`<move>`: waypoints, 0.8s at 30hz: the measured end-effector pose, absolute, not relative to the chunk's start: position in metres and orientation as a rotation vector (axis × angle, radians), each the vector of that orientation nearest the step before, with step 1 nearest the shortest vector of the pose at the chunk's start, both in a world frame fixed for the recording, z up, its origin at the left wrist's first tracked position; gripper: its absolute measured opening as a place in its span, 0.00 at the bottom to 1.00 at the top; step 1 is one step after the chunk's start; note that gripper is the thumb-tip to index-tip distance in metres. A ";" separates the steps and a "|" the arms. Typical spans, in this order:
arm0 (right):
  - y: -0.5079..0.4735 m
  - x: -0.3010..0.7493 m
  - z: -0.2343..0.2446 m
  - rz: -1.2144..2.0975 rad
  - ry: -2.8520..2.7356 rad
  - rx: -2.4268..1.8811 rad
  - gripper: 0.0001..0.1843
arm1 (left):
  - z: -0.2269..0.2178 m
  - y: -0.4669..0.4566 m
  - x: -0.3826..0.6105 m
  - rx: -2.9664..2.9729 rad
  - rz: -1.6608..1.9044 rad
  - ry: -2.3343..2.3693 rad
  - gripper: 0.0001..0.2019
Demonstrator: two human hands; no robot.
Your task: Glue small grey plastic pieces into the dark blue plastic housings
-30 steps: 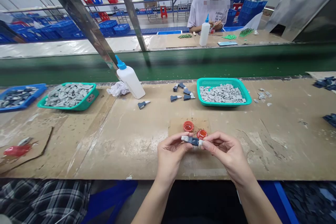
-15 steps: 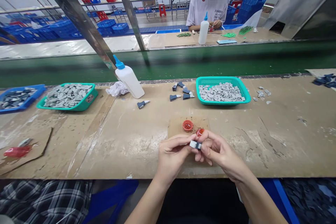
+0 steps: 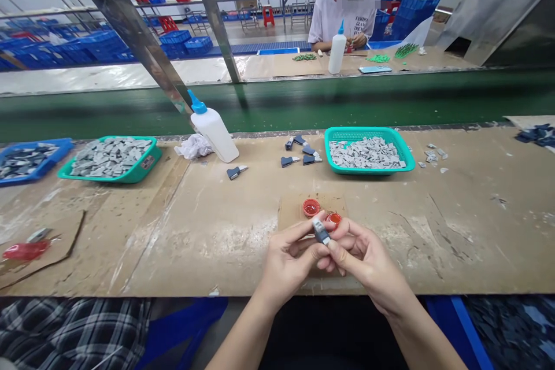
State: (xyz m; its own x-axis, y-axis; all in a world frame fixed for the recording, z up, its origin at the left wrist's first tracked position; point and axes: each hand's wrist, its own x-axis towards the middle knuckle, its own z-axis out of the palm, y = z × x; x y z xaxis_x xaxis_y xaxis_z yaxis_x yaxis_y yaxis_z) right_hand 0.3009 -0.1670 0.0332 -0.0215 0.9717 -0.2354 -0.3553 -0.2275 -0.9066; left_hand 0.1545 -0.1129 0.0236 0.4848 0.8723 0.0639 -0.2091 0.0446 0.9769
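While the left hand (image 3: 285,259) and right hand (image 3: 372,255) pinched the navy-and-white piece (image 3: 321,233), two-handed adjustment seemed the step; the next move likely called for a steady grip.

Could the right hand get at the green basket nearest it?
Probably yes: only flat cardboard seems to lie between the right hand and the green basket, though that hand is occupied with a small dark part.

From here I identify a factory workshop: cardboard-covered counter (image 3: 208,225), basket (image 3: 370,171) of bulk parts (image 3: 366,153), blue crates (image 3: 102,45) at ten o'clock, co-worker (image 3: 325,20) seated at one o'clock.
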 end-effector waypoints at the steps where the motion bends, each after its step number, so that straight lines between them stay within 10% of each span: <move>1: -0.166 0.300 0.036 1.513 -0.802 -1.126 0.14 | 0.024 -0.113 0.154 1.208 0.887 0.665 0.20; 7: -0.152 0.314 0.059 1.447 -1.119 -1.235 0.16 | 0.022 -0.113 0.157 1.062 0.891 0.669 0.20; 15: -0.076 0.423 0.020 0.308 -1.282 -1.871 0.13 | 0.008 -0.067 0.117 1.208 1.083 0.902 0.15; 24: -0.008 0.474 0.009 0.499 -1.622 -2.038 0.16 | 0.006 0.029 0.033 2.340 0.824 1.800 0.29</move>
